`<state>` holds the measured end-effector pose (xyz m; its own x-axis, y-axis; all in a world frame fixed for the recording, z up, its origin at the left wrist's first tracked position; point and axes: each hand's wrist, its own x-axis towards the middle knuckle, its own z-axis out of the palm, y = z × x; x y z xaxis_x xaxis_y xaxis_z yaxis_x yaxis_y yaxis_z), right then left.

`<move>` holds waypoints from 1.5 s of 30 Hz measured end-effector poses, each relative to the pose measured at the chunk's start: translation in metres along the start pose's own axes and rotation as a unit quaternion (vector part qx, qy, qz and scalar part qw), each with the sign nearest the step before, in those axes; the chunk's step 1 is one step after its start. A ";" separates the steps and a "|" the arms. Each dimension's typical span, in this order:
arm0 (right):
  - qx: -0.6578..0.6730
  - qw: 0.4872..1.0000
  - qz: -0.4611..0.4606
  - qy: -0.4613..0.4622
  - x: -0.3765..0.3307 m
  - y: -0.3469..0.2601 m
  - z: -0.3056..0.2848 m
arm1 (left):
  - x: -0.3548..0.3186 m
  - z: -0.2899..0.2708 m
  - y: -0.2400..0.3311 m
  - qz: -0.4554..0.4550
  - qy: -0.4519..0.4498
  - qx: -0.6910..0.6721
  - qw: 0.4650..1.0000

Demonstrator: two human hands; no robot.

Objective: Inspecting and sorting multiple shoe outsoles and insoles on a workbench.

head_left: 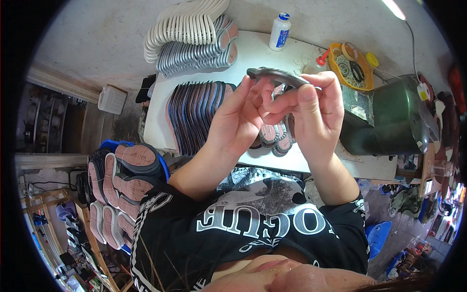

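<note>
While I look down over my own chest, both of my hands are raised together above the white table [253, 53], gripping one dark shoe sole [275, 76] between them. My left hand [236, 121] comes up from the lower middle, fingers stretched upward, their tips pressing the near edge of the sole. My right hand [314, 109] sits just beside it, thumb and fingers closed around the right part of the sole. The two hands touch each other near the thumbs. The sole lies across the fingertips of both hands, running left to right, its left end poking out past my left fingers, its right end hidden in my right grip.

Under my hands, on the table, lies a small heap of grey and pink soles [275, 138]. To the left, a long row of dark soles [194, 114] stands on edge, packed closely. Farther back, a stack of white and grey soles [189, 36] curves along the table's far edge. A white bottle with a blue cap [280, 31] stands upright behind them. A yellow tray of tape rolls [351, 65] sits at the far right, next to a dark green machine [389, 117]. Down at my left, off the table, more soles fill a blue basket [163, 168].
</note>
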<state>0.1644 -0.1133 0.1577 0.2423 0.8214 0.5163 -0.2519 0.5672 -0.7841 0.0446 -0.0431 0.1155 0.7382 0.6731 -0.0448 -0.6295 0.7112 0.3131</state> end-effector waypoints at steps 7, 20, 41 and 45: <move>0.075 0.997 -0.021 0.024 0.000 -0.003 -0.009 | -0.011 0.001 0.015 0.006 0.005 -0.055 0.998; 0.184 0.982 -0.036 -0.026 -0.009 0.017 -0.026 | -0.011 -0.039 0.035 0.036 0.040 0.219 0.974; -0.514 0.835 0.139 -0.136 -0.088 0.088 -0.036 | -0.032 -0.127 0.030 0.116 0.115 0.952 0.260; -0.423 0.880 0.140 -0.165 -0.089 0.089 -0.041 | -0.018 -0.122 0.019 0.130 0.091 0.963 0.218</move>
<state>0.1591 -0.1383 0.0274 -0.0376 0.9739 0.2237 0.5635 0.2055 -0.8002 -0.0098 -0.0171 0.0063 0.6069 0.7610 0.2293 0.7539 -0.6426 0.1369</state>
